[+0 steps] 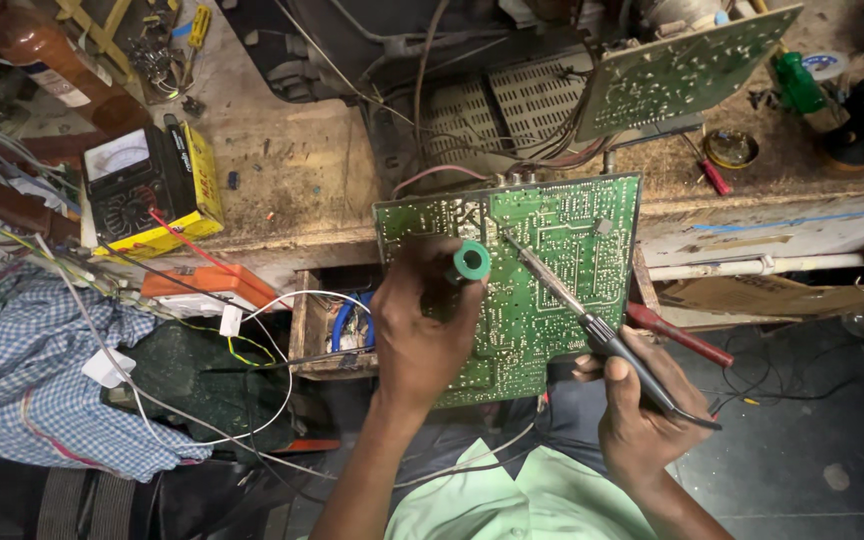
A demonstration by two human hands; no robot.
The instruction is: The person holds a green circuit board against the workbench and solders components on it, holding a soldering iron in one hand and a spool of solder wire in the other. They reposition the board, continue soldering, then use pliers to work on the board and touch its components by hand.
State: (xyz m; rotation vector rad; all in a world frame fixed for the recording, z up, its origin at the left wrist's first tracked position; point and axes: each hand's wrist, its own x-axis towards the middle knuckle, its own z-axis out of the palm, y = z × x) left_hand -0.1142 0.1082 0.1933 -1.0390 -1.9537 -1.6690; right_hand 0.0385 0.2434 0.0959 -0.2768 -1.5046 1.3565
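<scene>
— Both hands have a closed grip: the left hand [420, 335] is wrapped round a small green spool [471, 260], and the right hand [642, 415] pinches a soldering iron [592, 325] like a pen.

— Where is the board they are working on?

— The green circuit board [552, 270] is propped tilted against the edge of the wooden bench [292, 170], solder side up, over the person's lap. The left hand rests on its lower left part, and the iron's tip reaches up to a spot near the top middle, just beside the spool.

— How far along does the work look?

— Mid-way, I would judge. The tip and the spool meet at one point on the board, so a joint seems to be in hand right now. Which joints are already done I cannot tell; they are too small to read.

— Anything else lying about?

— A second circuit board [687, 70] leans higher up on the bench, a yellow-cased meter [147, 185] sits to the left, and a red-handled tool [677, 333] pokes out from under the board's right edge. A checked cloth [37, 370] lies at lower left.
</scene>
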